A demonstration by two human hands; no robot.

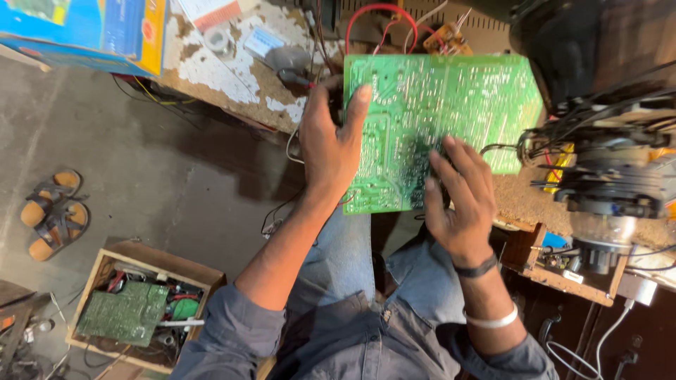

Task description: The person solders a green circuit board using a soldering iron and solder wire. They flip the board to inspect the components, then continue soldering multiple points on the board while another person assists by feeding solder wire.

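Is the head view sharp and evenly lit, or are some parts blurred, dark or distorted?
Head view: the green circuit board is bright and fairly sharp; the right hand is slightly motion-blurred, the left hand clearer; the dark rounded object at the top right loses detail in shadow; the wooden box near the corner looks stretched by the wide lens.

Grey concrete floor [141,162], stained, with sandals [53,211] lying on it and a wooden crate [204,271] nearby; worn tabletop [232,70], white paint flaking.
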